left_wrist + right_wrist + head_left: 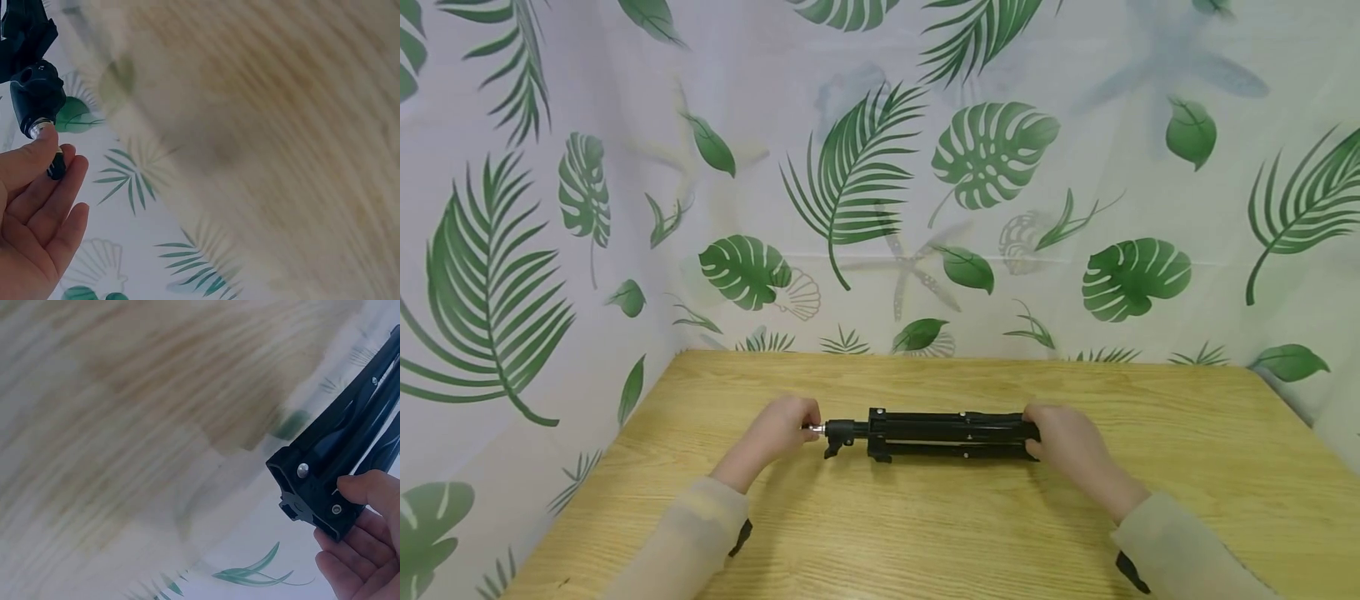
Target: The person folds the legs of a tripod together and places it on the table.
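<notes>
A folded black tripod stand point(955, 429) lies sideways between my two hands, low over the wooden table. My left hand point(784, 432) pinches the silver tip point(41, 127) at its narrow end, thumb against the metal collar and fingers behind it. Next to that tip is a black clamp knob point(831, 451). At the other end my right hand point(1070, 442) grips the bundled legs, thumb on one side and fingers underneath. The right wrist view shows the riveted black end bracket point(306, 494) close up beside the thumb.
The wooden table point(880, 525) spreads beneath both arms. A white cloth backdrop point(880, 50) with green leaf prints hangs behind it and down its left side. Dark straps point(741, 537) show under the sleeves.
</notes>
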Demonstrator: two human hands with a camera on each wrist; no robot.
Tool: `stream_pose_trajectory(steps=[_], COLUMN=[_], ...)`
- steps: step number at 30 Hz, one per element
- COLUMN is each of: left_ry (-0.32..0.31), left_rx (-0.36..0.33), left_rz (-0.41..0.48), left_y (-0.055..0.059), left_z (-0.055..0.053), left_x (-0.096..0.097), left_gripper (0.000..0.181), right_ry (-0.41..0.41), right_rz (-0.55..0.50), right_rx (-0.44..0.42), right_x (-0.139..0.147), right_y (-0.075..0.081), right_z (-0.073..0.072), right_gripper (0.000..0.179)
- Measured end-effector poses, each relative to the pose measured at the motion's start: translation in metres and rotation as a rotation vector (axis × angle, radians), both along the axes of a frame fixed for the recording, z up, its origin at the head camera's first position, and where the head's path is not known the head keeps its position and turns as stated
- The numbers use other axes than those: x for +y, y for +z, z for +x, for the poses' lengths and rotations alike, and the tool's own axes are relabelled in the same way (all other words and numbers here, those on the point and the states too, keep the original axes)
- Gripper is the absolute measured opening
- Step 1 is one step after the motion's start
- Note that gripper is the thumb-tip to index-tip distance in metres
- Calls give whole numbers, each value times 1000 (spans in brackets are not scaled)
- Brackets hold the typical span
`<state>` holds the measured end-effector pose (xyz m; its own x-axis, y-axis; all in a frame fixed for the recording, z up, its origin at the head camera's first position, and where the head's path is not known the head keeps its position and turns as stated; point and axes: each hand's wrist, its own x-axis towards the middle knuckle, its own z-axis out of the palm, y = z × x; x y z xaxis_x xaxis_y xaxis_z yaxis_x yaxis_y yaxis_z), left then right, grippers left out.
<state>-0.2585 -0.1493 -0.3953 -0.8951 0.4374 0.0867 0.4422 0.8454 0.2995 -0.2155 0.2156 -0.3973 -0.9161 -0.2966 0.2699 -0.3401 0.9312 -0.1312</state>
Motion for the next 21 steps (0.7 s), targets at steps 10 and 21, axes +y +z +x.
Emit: stream_pose_trajectory(steps=[10, 21], left_ry=[16, 38], left_rx=[-21, -25], left_rz=[-41, -20], left_y=[-17, -25], left_z=[-1, -5], left_x=[4, 8], left_gripper=[10, 5], right_ry=[13, 21], right_rz=[19, -27], right_rx=[-25, -99], right_x=[0, 6], right_y=[-7, -8], right_z=[-1, -4], right_gripper=[27, 28])
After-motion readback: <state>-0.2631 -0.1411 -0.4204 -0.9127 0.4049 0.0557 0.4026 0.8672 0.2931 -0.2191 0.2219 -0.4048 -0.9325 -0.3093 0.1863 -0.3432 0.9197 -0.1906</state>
